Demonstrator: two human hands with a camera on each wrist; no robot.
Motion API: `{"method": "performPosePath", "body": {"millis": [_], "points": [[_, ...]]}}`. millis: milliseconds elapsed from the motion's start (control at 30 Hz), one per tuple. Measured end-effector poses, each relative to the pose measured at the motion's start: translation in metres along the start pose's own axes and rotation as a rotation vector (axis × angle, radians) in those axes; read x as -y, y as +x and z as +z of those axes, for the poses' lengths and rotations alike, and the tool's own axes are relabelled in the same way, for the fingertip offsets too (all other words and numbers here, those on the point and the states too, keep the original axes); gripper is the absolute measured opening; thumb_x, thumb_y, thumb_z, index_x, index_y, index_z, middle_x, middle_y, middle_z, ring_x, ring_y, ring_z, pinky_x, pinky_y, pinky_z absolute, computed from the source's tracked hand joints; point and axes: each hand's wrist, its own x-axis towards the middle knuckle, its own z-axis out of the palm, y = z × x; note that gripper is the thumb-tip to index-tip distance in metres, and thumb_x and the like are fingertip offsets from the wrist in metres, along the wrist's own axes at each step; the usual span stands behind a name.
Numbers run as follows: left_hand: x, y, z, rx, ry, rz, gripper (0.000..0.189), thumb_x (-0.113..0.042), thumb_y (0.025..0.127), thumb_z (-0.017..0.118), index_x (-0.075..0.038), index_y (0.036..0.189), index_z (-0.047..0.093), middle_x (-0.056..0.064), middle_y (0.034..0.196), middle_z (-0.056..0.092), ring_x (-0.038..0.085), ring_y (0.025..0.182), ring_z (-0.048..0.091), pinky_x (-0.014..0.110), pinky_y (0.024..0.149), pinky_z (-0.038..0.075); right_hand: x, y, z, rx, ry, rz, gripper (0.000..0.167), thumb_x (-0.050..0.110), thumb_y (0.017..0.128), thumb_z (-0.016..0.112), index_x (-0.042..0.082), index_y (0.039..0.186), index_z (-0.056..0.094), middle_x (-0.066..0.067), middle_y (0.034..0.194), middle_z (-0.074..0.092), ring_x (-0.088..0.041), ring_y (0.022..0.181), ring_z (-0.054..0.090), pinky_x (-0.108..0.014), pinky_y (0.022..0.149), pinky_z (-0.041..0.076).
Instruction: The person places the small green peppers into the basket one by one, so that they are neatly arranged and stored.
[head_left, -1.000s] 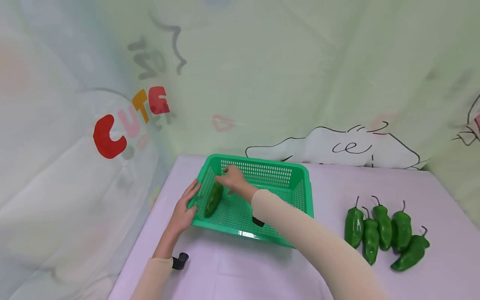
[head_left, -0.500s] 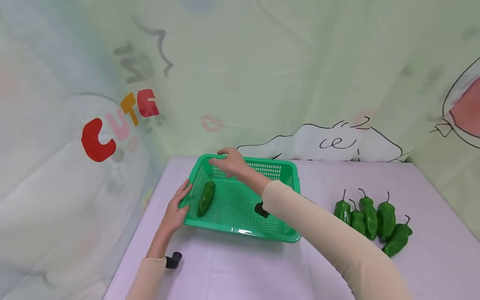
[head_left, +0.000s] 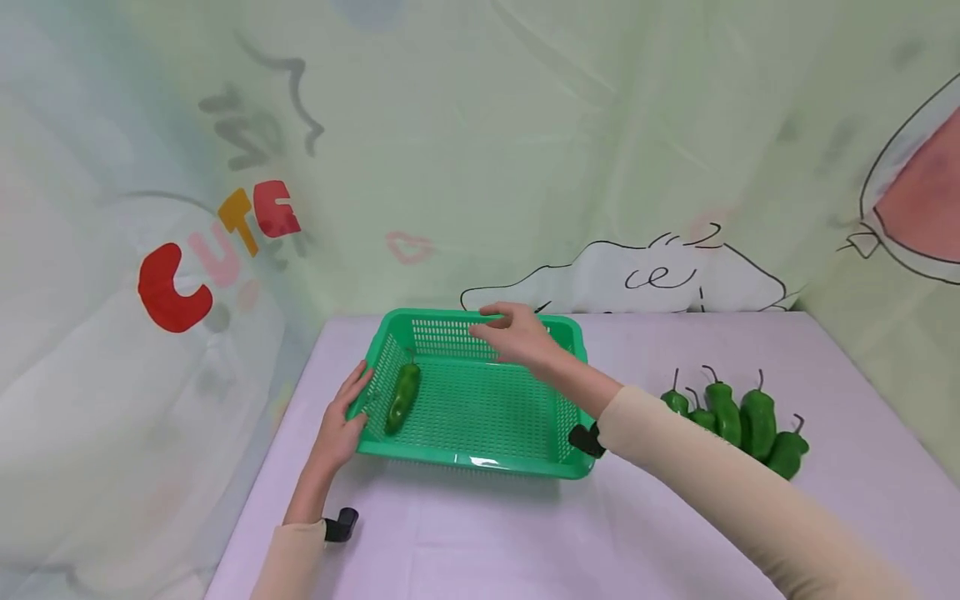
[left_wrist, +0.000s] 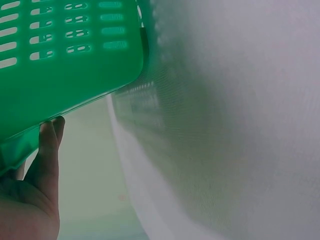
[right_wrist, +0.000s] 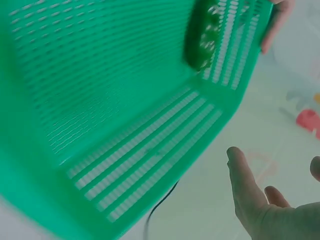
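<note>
A green plastic basket [head_left: 480, 458] with slotted walls stands on the table in the head view. One green pepper [head_left: 403, 398] lies inside it, lengthwise along the left wall. My left hand [head_left: 339, 421] grips the basket's left rim; the left wrist view shows its fingers [left_wrist: 48, 150] against the rim's edge. Over the back right part of the basket hovers my right hand [head_left: 517, 335], fingers loosely spread and holding nothing. To the right of the basket, several green peppers [head_left: 759, 421] with long stems lie side by side, some partly hidden by my right sleeve.
A pale lilac cloth covers the table [head_left: 480, 542]. Printed curtains [head_left: 525, 167] hang behind and to the left, close to the table's edges. A black wrist camera [head_left: 587, 440] on my right arm is in front of the basket's right rim.
My right hand has risen away from the pepper in the basket and moved right, past the basket's middle. My left hand keeps its hold on the rim. The head view has shifted to the right.
</note>
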Motion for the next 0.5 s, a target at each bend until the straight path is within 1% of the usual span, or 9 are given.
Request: {"method": "performPosePath", "body": {"millis": [200, 300, 400, 433, 500], "points": [[0.0, 0.0, -0.002, 0.01, 0.009, -0.005, 0.063, 0.018, 0.085, 0.041, 0.009, 0.148, 0.035, 0.021, 0.16, 0.022, 0.04, 0.148, 0.014, 0.059, 0.115, 0.019, -0.032, -0.017, -0.045, -0.069, -0.015, 0.02, 0.057, 0.025, 0.098, 0.058, 0.002, 0.147, 0.042, -0.026, 0.142, 0.048, -0.04, 0.125, 0.053, -0.05, 0.093, 0.051], [0.019, 0.003, 0.0, 0.01, 0.02, -0.005, 0.066, 0.017, 0.085, 0.042, 0.004, 0.15, 0.036, 0.016, 0.161, 0.022, 0.036, 0.149, 0.014, 0.058, 0.115, 0.018, -0.051, -0.025, -0.065, -0.099, -0.023, 0.03, 0.059, 0.025, 0.098, 0.057, 0.0, 0.149, 0.04, -0.029, 0.143, 0.045, -0.042, 0.125, 0.053, -0.049, 0.093, 0.052], [0.037, 0.006, 0.001, 0.003, 0.037, 0.001, 0.068, 0.015, 0.085, 0.042, -0.001, 0.151, 0.036, 0.01, 0.162, 0.022, 0.032, 0.15, 0.014, 0.057, 0.116, 0.018, -0.062, -0.036, -0.084, -0.126, -0.034, 0.036, 0.061, 0.026, 0.099, 0.057, 0.0, 0.15, 0.037, -0.03, 0.145, 0.043, -0.044, 0.126, 0.052, -0.047, 0.092, 0.052], [0.041, 0.007, 0.002, 0.0, 0.035, 0.006, 0.068, 0.015, 0.086, 0.043, -0.002, 0.151, 0.036, 0.009, 0.163, 0.022, 0.031, 0.15, 0.013, 0.057, 0.116, 0.018, -0.064, -0.039, -0.09, -0.135, -0.038, 0.036, 0.062, 0.027, 0.099, 0.057, 0.0, 0.15, 0.036, -0.03, 0.146, 0.042, -0.045, 0.126, 0.051, -0.047, 0.092, 0.052], [0.032, 0.006, 0.002, 0.001, 0.021, 0.003, 0.067, 0.016, 0.085, 0.042, 0.001, 0.151, 0.036, 0.012, 0.162, 0.022, 0.033, 0.15, 0.013, 0.057, 0.116, 0.017, -0.068, -0.047, -0.1, -0.146, -0.047, 0.04, 0.063, 0.029, 0.099, 0.057, 0.0, 0.151, 0.034, -0.03, 0.146, 0.042, -0.045, 0.127, 0.05, -0.047, 0.091, 0.052]]}}
